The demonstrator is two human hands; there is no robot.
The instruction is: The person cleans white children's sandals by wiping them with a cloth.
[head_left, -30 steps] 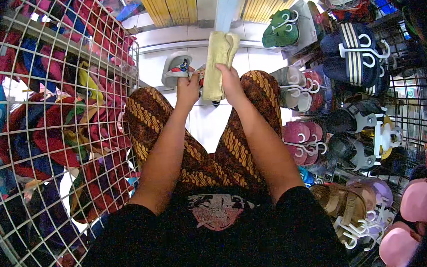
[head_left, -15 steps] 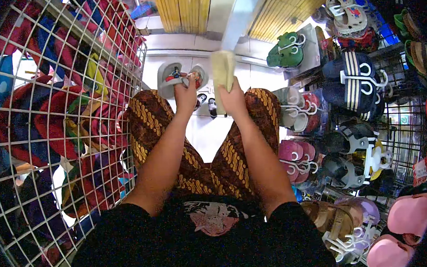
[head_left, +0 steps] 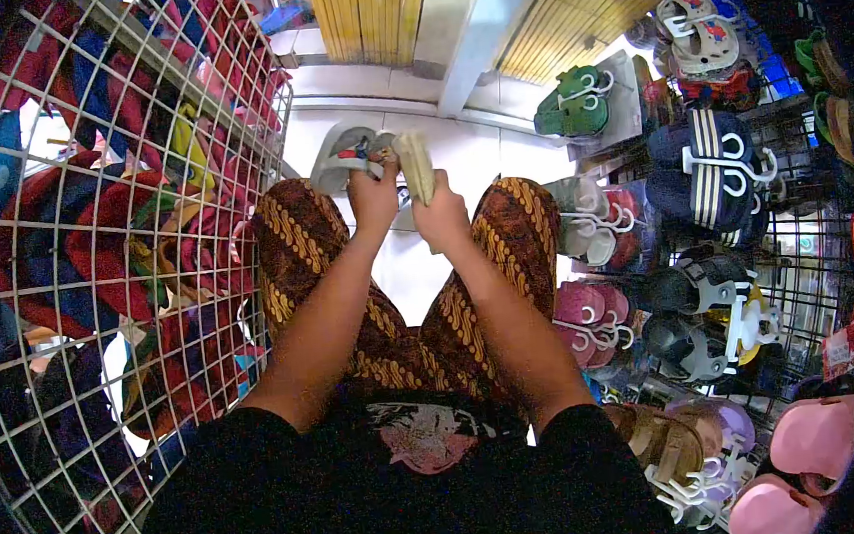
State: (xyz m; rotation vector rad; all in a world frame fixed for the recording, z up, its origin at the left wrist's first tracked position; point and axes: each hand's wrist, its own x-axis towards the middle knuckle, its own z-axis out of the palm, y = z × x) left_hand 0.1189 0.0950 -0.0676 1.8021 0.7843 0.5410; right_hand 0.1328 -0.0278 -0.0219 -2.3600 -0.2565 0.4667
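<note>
Between my knees, my left hand is closed around a pair of grey sandals with small red and blue details on their straps. My right hand grips a pale yellow folded cloth, seen nearly edge-on. The cloth's upper end overlaps the right-hand sandal in this view and hides part of it. Both hands are close together above the white tiled floor.
A wire grid basket full of colourful goods rises on the left. Racks on the right carry green sandals, navy striped slides and pink clogs. Beyond my knees are a pale post and yellow slatted panels.
My right hand has moved left with the cloth, bringing it against the sandals in view and turning it edge-on. The sandals in my left hand have tilted slightly.
</note>
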